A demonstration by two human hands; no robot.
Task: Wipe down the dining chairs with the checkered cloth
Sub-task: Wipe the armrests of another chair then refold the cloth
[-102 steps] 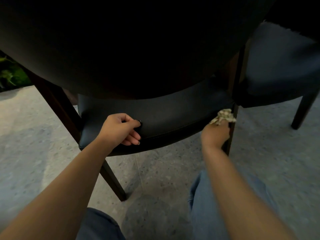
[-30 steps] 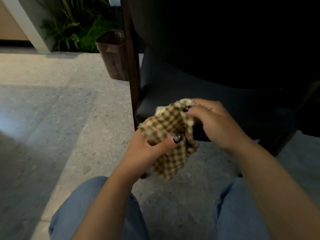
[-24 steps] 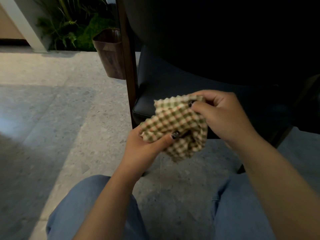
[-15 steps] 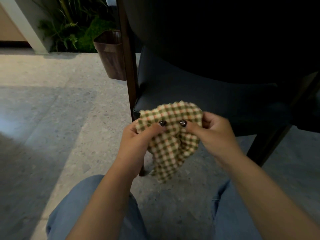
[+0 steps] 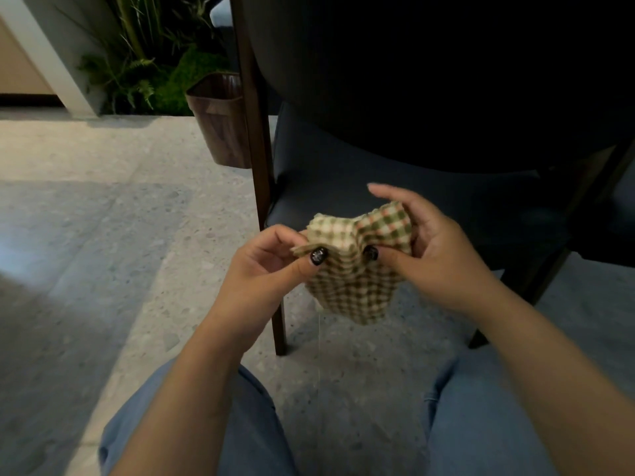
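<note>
Both my hands are up in front of me w/ the checkered cloth (image 5: pixel 354 269) bunched between them, held in the air just in front of the dining chair (image 5: pixel 360 187) seat, not touching it afaict. My left hand (image 5: pixel 264 269) pinches the cloth's left top edge, thumb on the near side, the other fingers (image 5: pixel 278 235) curled behind the fabric. My right hand (image 5: pixel 436 249) grips the right side, thumb pressed on the front, palm cupped round the back of the cloth, index finger sticking out straight over the top. Rest of the cloth hangs down below my thumbs, and a thin loose thread (image 5: pixel 319 345) dangles from it toward the floor (image 5: pixel 103 252). Forearms come in from bottom of view, angled toward each other; my knees in jeans (image 5: pixel 240 424) sit under them. Brown wastebasket (image 5: pixel 220 118) stands left of the chair's wooden leg (image 5: pixel 261 166), green plants (image 5: pixel 154 70) behind that.
</note>
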